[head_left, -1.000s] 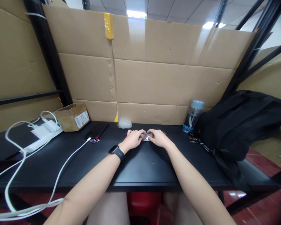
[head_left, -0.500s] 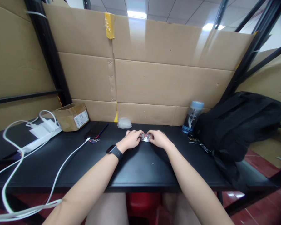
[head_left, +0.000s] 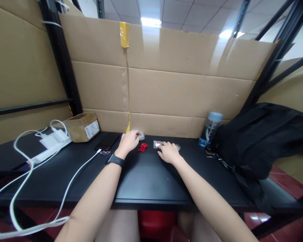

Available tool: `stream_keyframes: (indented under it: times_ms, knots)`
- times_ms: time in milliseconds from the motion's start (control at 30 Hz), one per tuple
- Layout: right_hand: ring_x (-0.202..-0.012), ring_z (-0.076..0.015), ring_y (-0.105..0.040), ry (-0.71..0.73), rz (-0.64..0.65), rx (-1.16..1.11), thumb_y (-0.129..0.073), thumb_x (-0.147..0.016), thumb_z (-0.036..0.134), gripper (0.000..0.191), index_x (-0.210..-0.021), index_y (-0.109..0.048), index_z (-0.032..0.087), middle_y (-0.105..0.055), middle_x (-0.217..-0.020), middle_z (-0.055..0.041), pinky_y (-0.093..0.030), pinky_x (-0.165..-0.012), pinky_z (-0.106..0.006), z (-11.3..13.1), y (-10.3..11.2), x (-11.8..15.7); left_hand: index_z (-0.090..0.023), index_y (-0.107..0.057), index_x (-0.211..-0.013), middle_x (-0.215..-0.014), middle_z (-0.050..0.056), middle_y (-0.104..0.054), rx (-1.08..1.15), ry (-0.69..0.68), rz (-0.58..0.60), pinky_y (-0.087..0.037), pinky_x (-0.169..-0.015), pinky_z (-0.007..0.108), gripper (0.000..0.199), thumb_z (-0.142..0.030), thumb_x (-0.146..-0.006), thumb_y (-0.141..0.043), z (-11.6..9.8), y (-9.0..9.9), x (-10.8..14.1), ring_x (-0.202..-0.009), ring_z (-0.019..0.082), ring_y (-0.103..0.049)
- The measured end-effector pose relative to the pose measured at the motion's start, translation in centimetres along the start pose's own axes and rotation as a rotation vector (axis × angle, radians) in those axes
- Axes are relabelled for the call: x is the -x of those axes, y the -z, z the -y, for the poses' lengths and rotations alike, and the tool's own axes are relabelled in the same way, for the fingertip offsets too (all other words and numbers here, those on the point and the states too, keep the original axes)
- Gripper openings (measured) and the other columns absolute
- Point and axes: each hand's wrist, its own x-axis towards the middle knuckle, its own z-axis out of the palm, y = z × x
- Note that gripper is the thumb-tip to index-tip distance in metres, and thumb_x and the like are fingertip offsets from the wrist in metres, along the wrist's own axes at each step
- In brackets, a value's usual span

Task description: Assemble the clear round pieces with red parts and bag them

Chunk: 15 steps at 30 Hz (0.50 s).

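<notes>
White cable (head_left: 77,176) loops at our left, and we judge that the left arm (head_left: 96,195) could snag it by swinging outward. The left hand (head_left: 128,143) reaches over the clear stack (head_left: 141,137); a hasty pull there could topple the pile or lift several pieces together. Between the hands, red bits (head_left: 142,147) lie loose on the table (head_left: 148,185), so a brushing wrist could scatter them. The right hand (head_left: 168,153) lies over a clear packet (head_left: 156,144), thumb and fingers apart; sideways pressure could make it skid. As for what we miss, the left hand hides much of the stack, and we cannot tell whether its fingers pinch anything; the red bits blur too much to count; the right hand covers part of the packet, its contents unclear; the backpack (head_left: 265,141) runs off the edge.
</notes>
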Motion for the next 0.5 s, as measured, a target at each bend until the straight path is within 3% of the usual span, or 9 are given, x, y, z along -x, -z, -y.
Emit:
stream_keyframes:
  times_ms: [167, 267, 400, 500]
  knots:
    - [-0.129, -0.0342, -0.047, -0.054, 0.027, -0.023, -0.04, -0.1, 0.038, 0.045, -0.14, -0.055, 0.023, -0.053, -0.146, -0.014, -0.035, -0.102, -0.052, -0.1, -1.2, -4.1, -0.022, -0.074, -0.099, -0.099, 0.005, -0.077, 0.052, -0.028, 0.114, -0.049, -0.081, 0.027, 0.023, -0.019, -0.085, -0.055, 1.9, -0.8, 0.0, -0.092, 0.021, -0.07]
    - [-0.132, -0.0324, -0.045, -0.081, -0.014, -0.057, -0.045, -0.099, 0.037, 0.049, -0.146, -0.048, 0.024, -0.048, -0.151, -0.013, -0.034, -0.104, -0.05, -1.0, -1.3, -5.2, -0.022, -0.075, -0.095, -0.088, 0.003, -0.076, 0.098, -0.071, 0.205, -0.049, -0.076, 0.025, 0.02, -0.018, -0.082, -0.059, 2.2, -1.2, 0.0, -0.083, 0.019, -0.07]
    - [-0.128, -0.0331, -0.049, -0.153, -0.062, -0.107, -0.055, -0.092, 0.036, 0.044, -0.133, -0.06, 0.022, -0.056, -0.141, -0.0142, -0.036, -0.103, -0.05, -4.4, -1.1, -3.4, -0.021, -0.074, -0.086, -0.081, 0.002, -0.075, 0.112, -0.078, 0.343, -0.047, -0.067, 0.023, 0.013, -0.021, -0.076, -0.067, 2.1, -1.3, 0.1, -0.075, 0.017, -0.068]
    - [-0.123, -0.0325, -0.055, -0.243, 0.004, -0.23, -0.07, -0.082, 0.038, 0.046, -0.126, -0.065, 0.026, -0.061, -0.135, -0.0108, -0.041, -0.1, -0.047, -7.9, -0.9, -1.1, -0.02, -0.074, -0.08, -0.077, 0.001, -0.075, 0.084, -0.052, 0.42, -0.045, -0.063, 0.023, 0.01, -0.023, -0.07, -0.073, 1.8, -1.2, 0.1, -0.071, 0.016, -0.067]
